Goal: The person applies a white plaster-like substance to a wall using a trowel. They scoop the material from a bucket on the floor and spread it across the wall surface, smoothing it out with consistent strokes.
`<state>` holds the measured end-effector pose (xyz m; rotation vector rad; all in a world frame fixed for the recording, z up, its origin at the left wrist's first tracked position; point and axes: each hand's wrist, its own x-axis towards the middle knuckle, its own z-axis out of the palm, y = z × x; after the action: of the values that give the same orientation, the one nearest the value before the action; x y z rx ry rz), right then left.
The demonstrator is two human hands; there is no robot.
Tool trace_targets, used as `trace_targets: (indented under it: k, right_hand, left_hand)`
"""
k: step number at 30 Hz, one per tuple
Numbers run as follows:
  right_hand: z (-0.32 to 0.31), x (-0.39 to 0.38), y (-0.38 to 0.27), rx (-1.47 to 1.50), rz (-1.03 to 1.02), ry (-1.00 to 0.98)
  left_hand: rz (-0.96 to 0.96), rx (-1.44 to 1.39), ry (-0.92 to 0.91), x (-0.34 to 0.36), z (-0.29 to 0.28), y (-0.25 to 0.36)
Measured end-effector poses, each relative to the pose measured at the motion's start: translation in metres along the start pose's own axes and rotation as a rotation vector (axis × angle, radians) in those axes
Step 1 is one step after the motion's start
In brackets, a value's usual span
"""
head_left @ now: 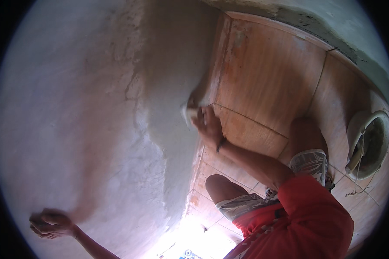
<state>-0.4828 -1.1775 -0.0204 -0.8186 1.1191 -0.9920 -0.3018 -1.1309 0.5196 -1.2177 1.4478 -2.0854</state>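
Observation:
My right hand (pixel 209 127), with a dark band at its wrist, is closed on a pale flat-edged tool (pixel 189 113). The tool is blurred, so its exact kind does not show. It is held against the damp grey plaster strip (pixel 173 82) low on the wall, just above the tiled base. Far to the left, my left hand (pixel 52 224) is at the pale upper wall (pixel 73 142). Its fingers are curled round something dark that I cannot make out.
Brown floor tiles (pixel 268 73) meet the wall along a tile skirting. At the right stands a pale bucket (pixel 354 129) with a wire or string handle and a stick-like handle inside. My bent knees are close to the wall. Bright light falls on the floor at the bottom.

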Motion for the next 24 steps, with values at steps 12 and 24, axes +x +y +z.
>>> trace_targets:
  k: [12, 24]
  right_hand:
    - [-0.101, 0.23, -0.063, -0.209, -0.43, 0.457]
    - [-0.019, -0.029, 0.037, 0.128, 0.08, 0.012]
  left_hand:
    - [-0.061, -0.047, -0.007, 0.003, -0.001, 0.005]
    - [-0.042, -0.02, -0.024, 0.0, -0.001, 0.001]
